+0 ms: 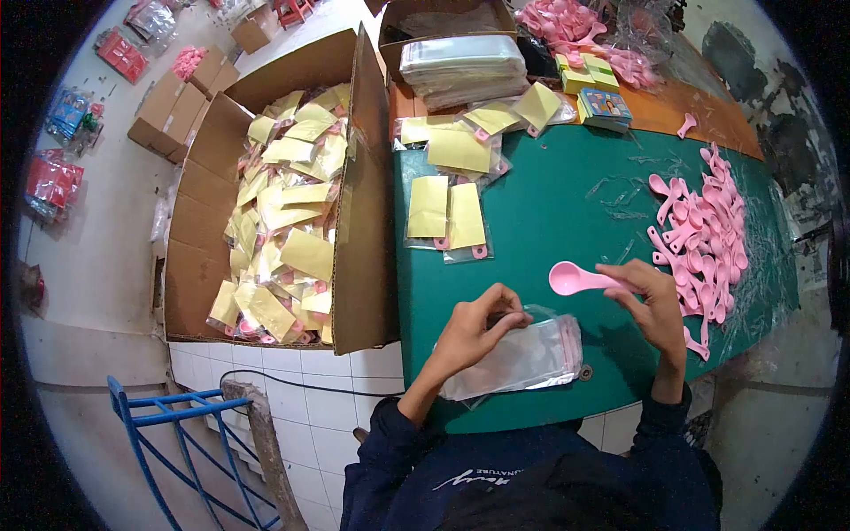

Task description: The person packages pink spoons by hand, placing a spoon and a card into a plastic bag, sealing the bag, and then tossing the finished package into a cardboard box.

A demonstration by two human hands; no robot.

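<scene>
A pink spoon (573, 279) is pinched by its handle in my right hand (652, 303), its bowl pointing left above the green tabletop. My left hand (482, 329) is closed, thumb against fingers, at the upper edge of a clear plastic bag (542, 316). Beneath it lies a stack of clear plastic bags (522, 361) at the table's near edge. To the right of my right hand spreads a heap of pink spoons (704, 234). Bags with yellow cards (428, 207) and pink pieces lie farther up on the left.
A large cardboard box (367, 212) full of card-filled bags stands left of the green table (531, 212). At the back are more clear bags (462, 66), small stacks of cards (605, 108) and a pink pile (562, 22). A blue metal frame (177, 407) stands lower left.
</scene>
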